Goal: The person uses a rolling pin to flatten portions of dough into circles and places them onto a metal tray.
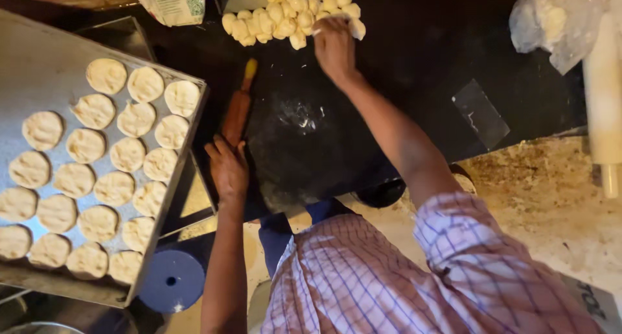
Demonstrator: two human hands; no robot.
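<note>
Two hands busy: my right hand (335,46) pinches one dough ball (356,28) at the pile's (285,13) edge; my left hand (228,169) rests closed on the rolling pin (237,107) on the dark tabletop (402,68). Best lift one ball cleanly. Flattened rounds fill the tray (39,68), left.

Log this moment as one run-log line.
left hand: on rolling pin | right hand: reaching into dough balls | tray: flattened discs
</note>
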